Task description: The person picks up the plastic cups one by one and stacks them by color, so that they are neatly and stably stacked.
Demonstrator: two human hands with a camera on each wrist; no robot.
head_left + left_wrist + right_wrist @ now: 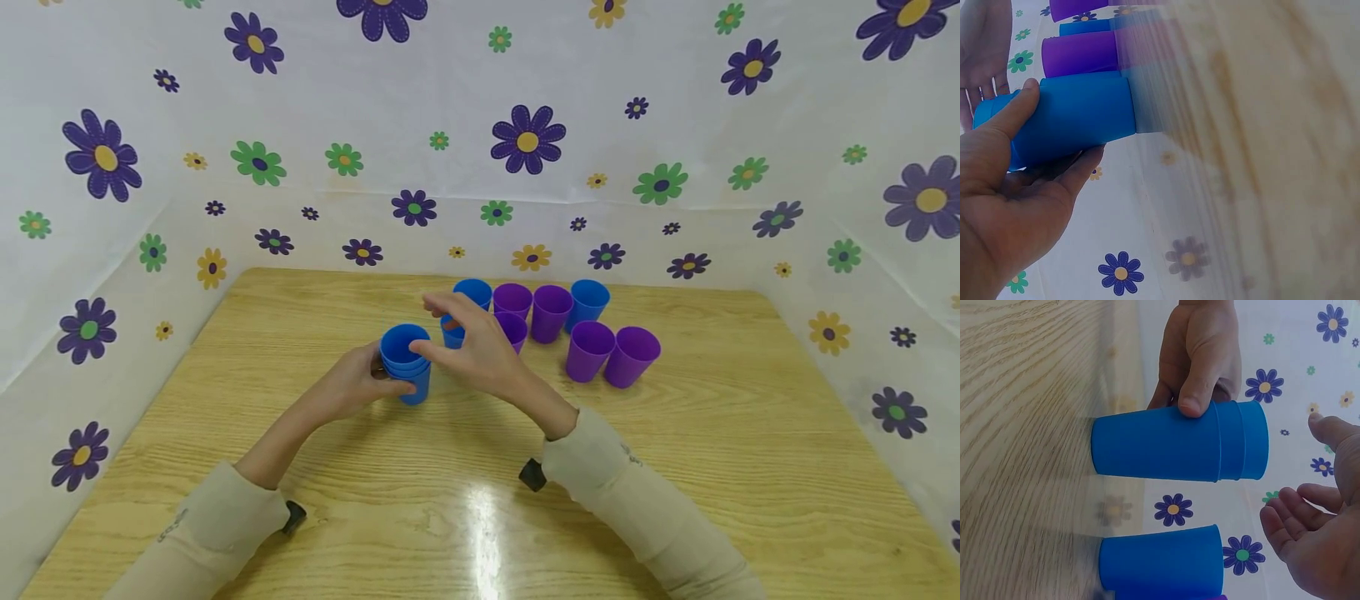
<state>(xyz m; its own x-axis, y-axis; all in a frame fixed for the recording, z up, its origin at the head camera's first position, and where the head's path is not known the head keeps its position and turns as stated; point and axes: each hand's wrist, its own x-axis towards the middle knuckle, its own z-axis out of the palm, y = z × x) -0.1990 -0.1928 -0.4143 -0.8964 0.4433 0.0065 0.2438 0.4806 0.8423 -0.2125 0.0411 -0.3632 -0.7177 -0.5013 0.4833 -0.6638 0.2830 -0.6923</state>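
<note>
A stack of nested blue cups (419, 386) stands upright on the wooden table, left of the other cups; three rims show in the right wrist view. My left hand (352, 385) grips it from the left, with the thumb (1192, 406) across the near side and the fingers round the back. Beside the stack's top, my right hand (483, 346) is held with fingers loosely extended and nothing in them. Its thumb overlaps the stack's mouth in the head view, while the right wrist view shows a gap. A single blue cup (452, 334) stands behind it, partly hidden.
Several purple cups (552, 315) stand upright behind and right of my right hand, with a blue cup (472, 290) at the back and another blue cup (589, 302) at the back right. A flower-print sheet (442, 183) encloses the table (420, 517) at back and sides.
</note>
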